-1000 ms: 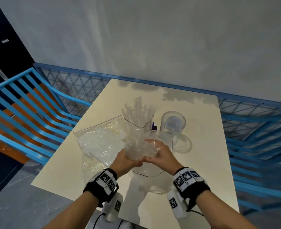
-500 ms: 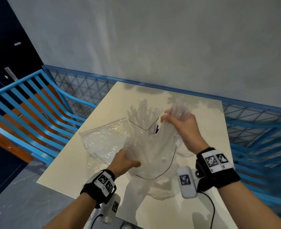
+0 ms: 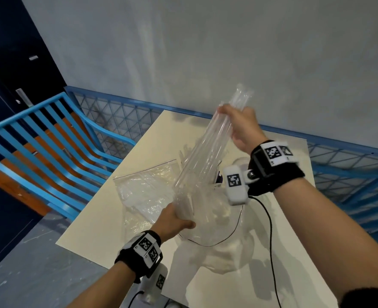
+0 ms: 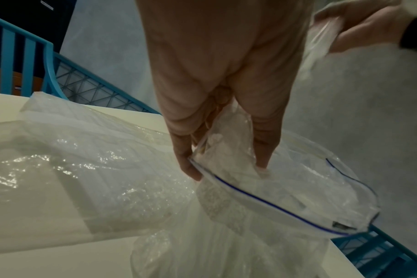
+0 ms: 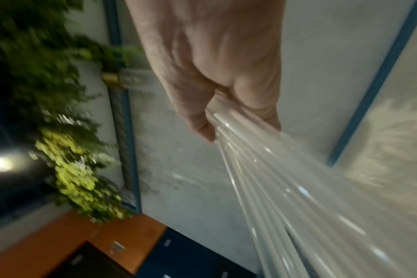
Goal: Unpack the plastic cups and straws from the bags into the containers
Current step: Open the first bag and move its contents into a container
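Right hand [image 3: 242, 127] clenched round clear plastic straws [image 3: 203, 152], left hand [image 3: 172, 221] pinching zip-top clear plastic bag [image 4: 286, 197]; next, probably into container.

A bundle of clear straws [image 3: 208, 150] slants upward, its lower ends still inside the mouth of a clear zip bag [image 3: 214, 221] with a blue seal line, which stands crumpled on the desk [image 3: 239, 290]. Just left of it a second clear bag [image 3: 145, 192] lies flat. Behind the bundle, more straws stand in a clear container [image 3: 183, 156], mostly hidden.
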Action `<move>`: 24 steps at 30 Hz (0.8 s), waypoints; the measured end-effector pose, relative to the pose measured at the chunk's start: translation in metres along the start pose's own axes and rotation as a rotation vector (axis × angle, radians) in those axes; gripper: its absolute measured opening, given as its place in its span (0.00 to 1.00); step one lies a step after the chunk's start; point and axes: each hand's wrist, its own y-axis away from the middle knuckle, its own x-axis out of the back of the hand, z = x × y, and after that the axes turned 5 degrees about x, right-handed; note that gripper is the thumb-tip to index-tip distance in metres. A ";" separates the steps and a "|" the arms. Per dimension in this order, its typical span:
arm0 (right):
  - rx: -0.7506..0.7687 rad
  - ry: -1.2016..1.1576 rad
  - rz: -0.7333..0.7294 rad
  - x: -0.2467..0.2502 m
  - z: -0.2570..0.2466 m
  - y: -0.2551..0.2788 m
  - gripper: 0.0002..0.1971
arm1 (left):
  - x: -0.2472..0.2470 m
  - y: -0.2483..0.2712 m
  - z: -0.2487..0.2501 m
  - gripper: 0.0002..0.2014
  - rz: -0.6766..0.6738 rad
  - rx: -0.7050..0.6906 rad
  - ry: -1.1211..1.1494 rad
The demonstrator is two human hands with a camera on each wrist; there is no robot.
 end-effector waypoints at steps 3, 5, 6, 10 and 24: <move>0.126 0.020 0.228 -0.006 0.013 -0.012 0.09 | 0.001 -0.002 -0.002 0.19 -0.002 0.004 -0.009; 0.237 0.008 0.343 -0.007 0.012 -0.018 0.07 | 0.001 -0.002 -0.003 0.22 -0.009 0.004 -0.006; 0.289 0.015 0.369 -0.008 0.011 -0.020 0.05 | 0.002 -0.003 -0.005 0.23 -0.011 0.006 -0.001; 0.503 0.161 0.344 -0.018 0.028 -0.016 0.09 | 0.002 -0.004 -0.007 0.25 -0.017 0.020 0.018; 0.479 0.038 0.244 -0.044 0.063 -0.028 0.18 | 0.003 -0.010 -0.009 0.27 0.001 0.018 0.013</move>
